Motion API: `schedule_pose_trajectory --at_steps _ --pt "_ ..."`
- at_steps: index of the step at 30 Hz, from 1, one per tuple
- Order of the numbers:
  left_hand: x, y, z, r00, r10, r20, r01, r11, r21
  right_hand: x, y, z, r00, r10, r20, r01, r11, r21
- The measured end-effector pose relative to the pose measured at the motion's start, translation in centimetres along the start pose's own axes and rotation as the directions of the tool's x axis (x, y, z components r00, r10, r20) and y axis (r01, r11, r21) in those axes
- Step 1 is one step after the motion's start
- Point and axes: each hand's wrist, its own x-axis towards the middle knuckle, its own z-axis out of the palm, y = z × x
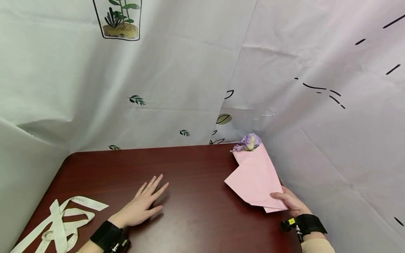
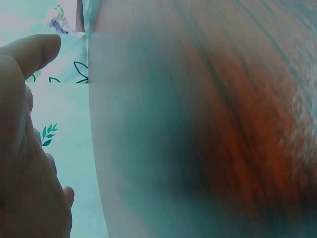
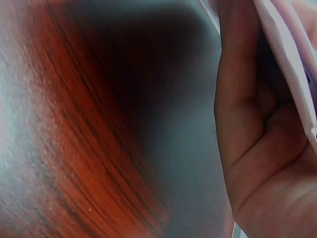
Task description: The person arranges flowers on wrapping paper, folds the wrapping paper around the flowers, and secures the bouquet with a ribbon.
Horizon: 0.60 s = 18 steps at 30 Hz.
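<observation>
A bouquet of purple flowers (image 1: 251, 141) wrapped in pink paper (image 1: 254, 175) lies slanted at the right side of the table, blooms toward the back. My right hand (image 1: 292, 201) grips the lower right end of the wrapping, thumb on top and the other fingers beneath. In the right wrist view, the paper's edge (image 3: 290, 64) runs along the curled fingers. My left hand (image 1: 142, 203) is over the middle left of the table with its fingers straight and spread, holding nothing. Left of it a white printed ribbon (image 1: 58, 225) lies in loose loops.
The dark red-brown wooden table (image 1: 196, 196) is bounded at the back and both sides by a hanging pale cloth (image 1: 177, 70) with leaf and plant prints. Each wrist wears a black strap (image 1: 107, 235) with a small camera.
</observation>
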Motion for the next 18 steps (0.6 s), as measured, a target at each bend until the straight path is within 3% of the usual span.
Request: schedule_pose_trajectory --at_steps 11,18 --pt "-0.5 -0.3 0.2 1.0 -0.027 0.012 0.027 1.0 0.003 0.9 0.9 -1.1 0.999 0.035 0.018 -0.035 0.999 0.026" --pt "-0.9 -0.2 0.3 0.999 -0.029 0.028 0.03 0.999 -0.035 0.0 0.9 -1.4 0.997 0.038 0.074 -0.041 0.999 0.036"
